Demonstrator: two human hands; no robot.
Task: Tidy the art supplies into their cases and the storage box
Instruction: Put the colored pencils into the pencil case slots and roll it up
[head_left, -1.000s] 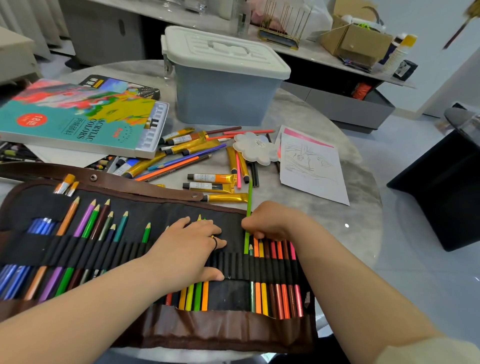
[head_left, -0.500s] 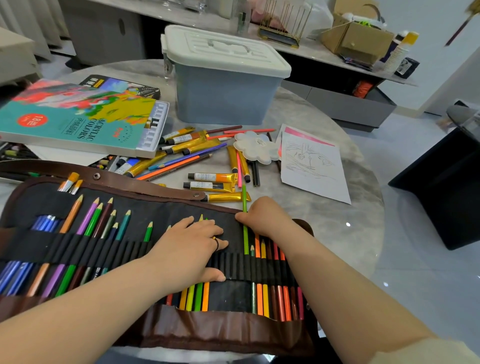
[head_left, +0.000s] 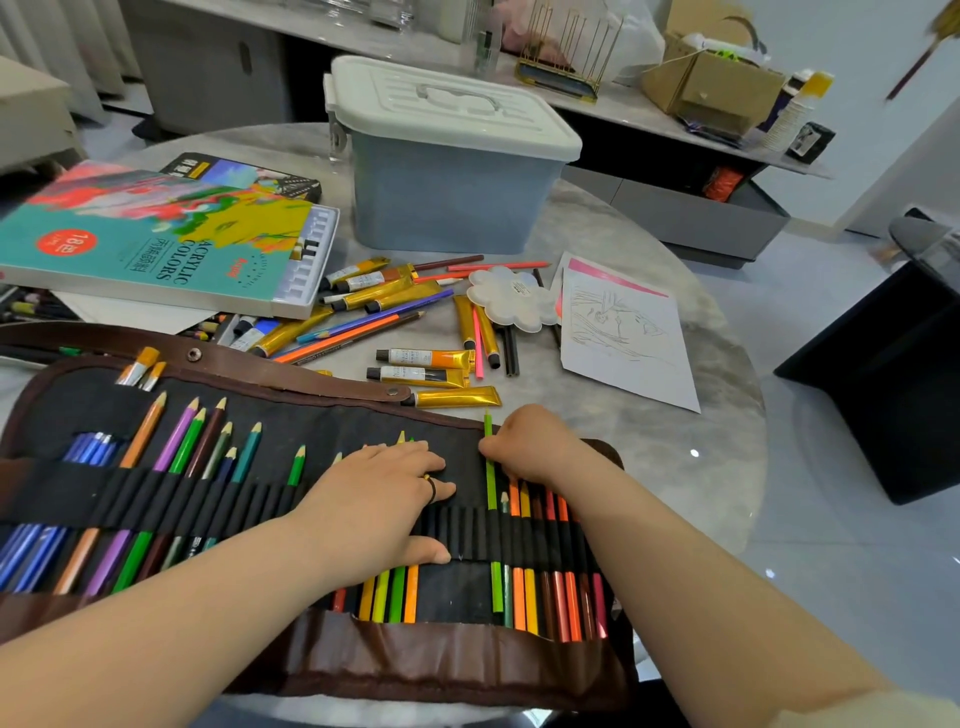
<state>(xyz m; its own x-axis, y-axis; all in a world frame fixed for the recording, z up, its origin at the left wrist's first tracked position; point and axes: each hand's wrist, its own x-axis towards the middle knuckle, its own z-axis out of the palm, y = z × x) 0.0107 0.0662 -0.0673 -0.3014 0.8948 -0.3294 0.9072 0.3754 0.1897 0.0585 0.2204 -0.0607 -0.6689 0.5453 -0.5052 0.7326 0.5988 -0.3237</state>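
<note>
On the unrolled brown-and-black fabric pencil roll (head_left: 249, 415), the left hand (head_left: 374, 514) lies flat, fingers spread, evidently to steady the elastic loops, while the right hand (head_left: 535, 441) pinches the light green pencil (head_left: 490, 488), partly threaded through its slot.

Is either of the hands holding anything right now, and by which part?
The right hand pinches a green pencil near its upper end. The left hand lies flat on the pencil roll, holding nothing.

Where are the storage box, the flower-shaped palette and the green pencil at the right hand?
storage box (head_left: 447, 202): head view, on its blue front wall.
flower-shaped palette (head_left: 511, 301): head view, on the middle of its white top.
green pencil (head_left: 490, 483): head view, on its shaft above the elastic loops.
</note>
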